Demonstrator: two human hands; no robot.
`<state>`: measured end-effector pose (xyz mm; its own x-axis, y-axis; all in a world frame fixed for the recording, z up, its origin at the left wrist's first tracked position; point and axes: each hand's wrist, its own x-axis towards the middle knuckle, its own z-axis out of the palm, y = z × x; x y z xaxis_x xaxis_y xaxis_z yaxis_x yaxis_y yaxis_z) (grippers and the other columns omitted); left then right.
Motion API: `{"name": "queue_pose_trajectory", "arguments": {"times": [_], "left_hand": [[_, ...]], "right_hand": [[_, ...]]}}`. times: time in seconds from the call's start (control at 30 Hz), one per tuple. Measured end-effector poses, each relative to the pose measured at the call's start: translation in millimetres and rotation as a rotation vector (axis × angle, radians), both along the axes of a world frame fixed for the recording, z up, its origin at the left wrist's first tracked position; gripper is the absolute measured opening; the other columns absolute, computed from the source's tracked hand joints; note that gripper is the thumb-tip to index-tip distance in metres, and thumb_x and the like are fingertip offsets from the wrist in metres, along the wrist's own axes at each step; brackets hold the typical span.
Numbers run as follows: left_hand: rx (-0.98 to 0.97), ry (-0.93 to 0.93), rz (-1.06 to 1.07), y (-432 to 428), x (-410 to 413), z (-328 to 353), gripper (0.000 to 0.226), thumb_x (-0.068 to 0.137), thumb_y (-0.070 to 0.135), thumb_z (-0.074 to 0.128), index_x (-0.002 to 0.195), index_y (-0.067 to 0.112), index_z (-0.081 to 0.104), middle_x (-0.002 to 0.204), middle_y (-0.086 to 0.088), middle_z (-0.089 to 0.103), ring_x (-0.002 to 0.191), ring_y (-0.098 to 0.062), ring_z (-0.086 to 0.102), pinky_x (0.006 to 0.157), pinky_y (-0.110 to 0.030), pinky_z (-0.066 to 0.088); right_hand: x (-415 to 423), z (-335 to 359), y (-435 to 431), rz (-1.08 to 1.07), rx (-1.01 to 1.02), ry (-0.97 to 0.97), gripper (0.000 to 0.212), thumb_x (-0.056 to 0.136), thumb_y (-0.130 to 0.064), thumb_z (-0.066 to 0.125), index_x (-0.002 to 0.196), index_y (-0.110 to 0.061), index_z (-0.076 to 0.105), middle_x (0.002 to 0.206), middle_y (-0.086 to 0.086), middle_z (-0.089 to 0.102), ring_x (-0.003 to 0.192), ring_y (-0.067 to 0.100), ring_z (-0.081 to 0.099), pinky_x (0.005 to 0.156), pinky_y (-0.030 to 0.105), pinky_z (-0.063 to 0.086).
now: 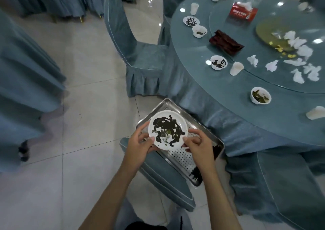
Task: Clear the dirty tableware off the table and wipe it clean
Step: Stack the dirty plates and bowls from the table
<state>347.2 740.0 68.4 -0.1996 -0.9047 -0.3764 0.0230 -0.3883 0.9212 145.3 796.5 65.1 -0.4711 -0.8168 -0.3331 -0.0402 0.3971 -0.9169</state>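
Head view: the left hand (140,142) and right hand (197,141) each pinch the rim of a soiled plate (167,129), held just over the steel tray (181,157) on a chair (158,171). Bowls (260,96), cups (236,68) and tissues (297,75) lie on the bench (223,90). Clearing looks barely begun; wiping not yet started.

Both forearms reach forward, left grip (140,146) and right grip (198,145) pinching opposite edges of a plate (167,130).

Dim, cool, even light. White lamp reflections dot the glass tabletop (219,88) (toward 1 o'clock). Frame edges bow and soften, notably at 9 o'clock. Shadows are faint.
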Motion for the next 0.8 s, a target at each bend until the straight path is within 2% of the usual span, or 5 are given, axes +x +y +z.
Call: {"name": "queue_pose_trajectory", "arguments": {"times": [0.13, 0.33, 0.43, 0.57, 0.8], "left_hand": [[0.019, 0.036, -0.017, -41, 69, -4, 0.052, 0.097, 0.004, 0.068, 0.14, 0.032, 0.059, 0.113, -0.008, 0.074, 0.102, -0.022, 0.075, 0.078, -0.038, 0.064], [0.037, 0.092, 0.044, -101, 154, 11, 0.05, 0.096, 0.004, 0.069, 0.137, 0.029, 0.061, 0.105, -0.006, 0.078, 0.1, -0.023, 0.076, 0.077, -0.037, 0.064], [0.049, 0.104, 0.057, -131, 177, 14, 0.048, 0.096, 0.004, 0.069, 0.137, 0.028, 0.06, 0.107, -0.009, 0.077, 0.105, -0.027, 0.075, 0.084, -0.044, 0.064], [0.048, 0.077, 0.038, -171, 193, 11, 0.049, 0.096, 0.009, 0.071, 0.136, 0.033, 0.061, 0.108, -0.006, 0.077, 0.106, -0.025, 0.074, 0.085, -0.044, 0.064], [0.063, 0.058, -0.017, -280, 183, -2, 0.049, 0.095, 0.008, 0.072, 0.136, 0.033, 0.062, 0.109, -0.009, 0.076, 0.108, -0.027, 0.074, 0.087, -0.045, 0.063]], "right_hand": [[75, -7, -30, -0.008, 0.006, 0.093, 0.023, 0.095, -0.02, 0.072, 0.116, -0.023, 0.064, 0.082, -0.003, 0.078, 0.079, 0.01, 0.076, 0.084, 0.042, 0.062], [158, 8, -84, 0.064, 0.017, 0.291, 0.025, 0.093, -0.037, 0.071, 0.117, -0.034, 0.065, 0.086, -0.015, 0.075, 0.083, 0.001, 0.072, 0.077, 0.032, 0.063], [170, 10, -111, 0.093, 0.025, 0.408, 0.035, 0.09, -0.045, 0.068, 0.122, -0.031, 0.067, 0.098, -0.02, 0.071, 0.091, -0.004, 0.067, 0.084, 0.033, 0.063], [174, 8, -152, 0.097, 0.046, 0.534, 0.028, 0.095, -0.031, 0.069, 0.122, -0.028, 0.066, 0.109, -0.018, 0.069, 0.101, -0.002, 0.064, 0.093, 0.033, 0.059], [146, -7, -256, 0.125, 0.104, 0.713, 0.025, 0.097, -0.036, 0.063, 0.121, -0.028, 0.065, 0.112, -0.014, 0.069, 0.098, 0.0, 0.062, 0.092, 0.029, 0.057]]}}
